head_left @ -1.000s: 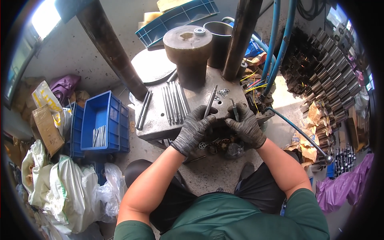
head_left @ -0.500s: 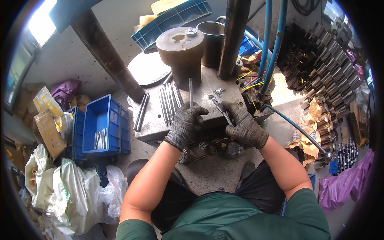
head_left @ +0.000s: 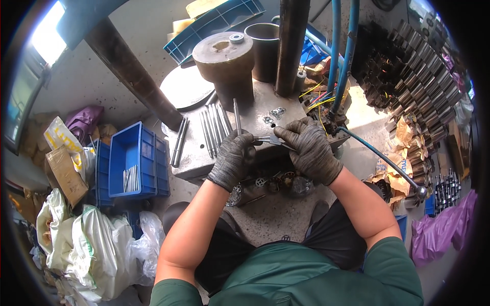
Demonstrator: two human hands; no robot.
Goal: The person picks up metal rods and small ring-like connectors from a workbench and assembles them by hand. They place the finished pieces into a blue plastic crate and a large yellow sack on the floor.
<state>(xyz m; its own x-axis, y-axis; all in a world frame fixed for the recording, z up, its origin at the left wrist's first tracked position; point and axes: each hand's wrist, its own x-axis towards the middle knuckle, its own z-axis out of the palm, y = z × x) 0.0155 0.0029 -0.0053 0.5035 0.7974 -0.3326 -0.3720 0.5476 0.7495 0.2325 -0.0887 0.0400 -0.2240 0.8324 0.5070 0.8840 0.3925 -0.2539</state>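
Note:
My left hand [head_left: 229, 160], in a dark grey knit glove, is closed around a slim metal shaft [head_left: 237, 116] that stands nearly upright out of the fist. My right hand [head_left: 310, 152], gloved alike, grips a pair of pliers [head_left: 272, 139]. The pliers' jaws point left and reach my left fingers beside the shaft; whether they hold a small part cannot be made out. Just beyond, small shiny metal rings [head_left: 277, 112] lie on the metal worktable [head_left: 260, 102]. More metal shafts [head_left: 214, 130] lie in a row to the left, with others [head_left: 179, 143] near the table's left edge.
A heavy steel cylinder [head_left: 223, 56] with a bearing [head_left: 236, 37] on top stands behind, between dark posts [head_left: 138, 76]. A blue crate [head_left: 133, 158] with shafts sits left. Blue hoses [head_left: 351, 51], wires and a long lever [head_left: 383, 166] are right; stacked metal tubes [head_left: 423, 71] stand farther right.
The pliers have swung from pointing up toward the rings to pointing left, their jaws now at my left hand. My right hand has turned inward; the left still holds the shaft.

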